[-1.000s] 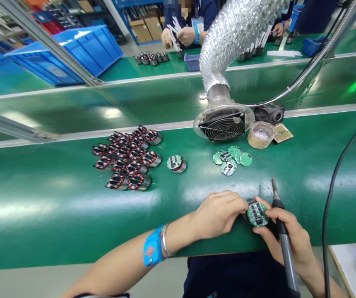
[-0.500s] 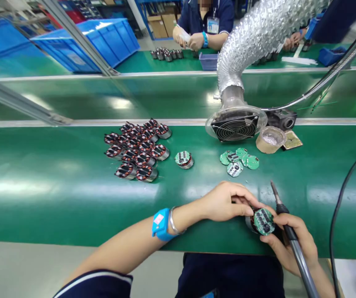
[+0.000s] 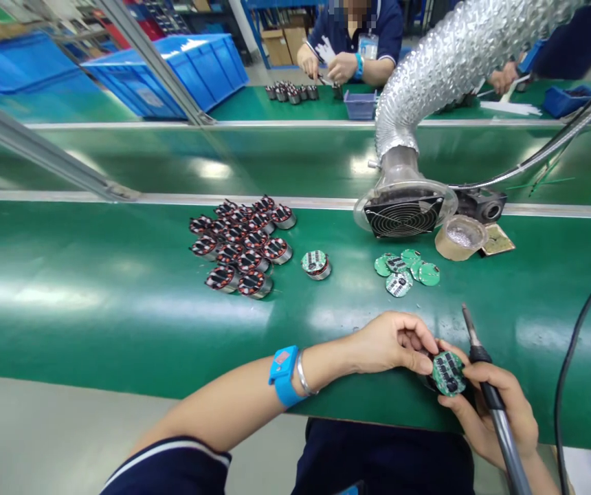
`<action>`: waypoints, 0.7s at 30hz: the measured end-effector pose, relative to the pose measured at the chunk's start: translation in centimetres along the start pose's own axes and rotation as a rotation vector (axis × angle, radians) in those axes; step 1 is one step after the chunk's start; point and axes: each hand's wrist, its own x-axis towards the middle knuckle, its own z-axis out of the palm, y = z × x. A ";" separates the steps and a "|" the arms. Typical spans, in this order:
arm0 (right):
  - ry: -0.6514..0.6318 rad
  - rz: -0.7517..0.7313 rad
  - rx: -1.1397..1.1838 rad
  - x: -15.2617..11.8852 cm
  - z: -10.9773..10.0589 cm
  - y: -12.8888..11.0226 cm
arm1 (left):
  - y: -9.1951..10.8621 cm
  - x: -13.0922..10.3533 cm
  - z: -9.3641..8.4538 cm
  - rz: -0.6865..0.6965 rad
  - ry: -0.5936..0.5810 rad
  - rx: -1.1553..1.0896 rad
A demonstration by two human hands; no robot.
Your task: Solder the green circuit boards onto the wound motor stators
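Observation:
A round green circuit board (image 3: pixel 449 375) with black chips sits tilted on a motor coil unit, mostly hidden behind my fingers. My left hand (image 3: pixel 391 344) pinches the upper left edge of this unit, its thumb against the side. With thumb and fingers, my right hand (image 3: pixel 506 409) grips the board's right side and underside. The same hand also holds a soldering iron (image 3: pixel 490 392), whose tip points up and away, off the board. A blue wrist strap (image 3: pixel 285 376) and a metal bangle are on my left wrist.
Several motor coil units (image 3: pixel 247 247) stand grouped at left; one with a board on top (image 3: pixel 316 265) stands apart. Loose round boards (image 3: pixel 398 283) lie below a fume extractor (image 3: pixel 403 213). Beside it are a solder tub (image 3: pixel 458 240) and a sponge (image 3: pixel 497 240). A black cable (image 3: pixel 571 357) hangs at right.
My view has shifted slightly, so the bench items appear farther right. The board in my hands has turned a little. Across the bench, a co-worker's hands have moved.

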 end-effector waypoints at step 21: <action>0.141 -0.048 -0.352 2.8 1.1 1.3 | 5.5 -8.3 -8.4 0.230 0.617 1.685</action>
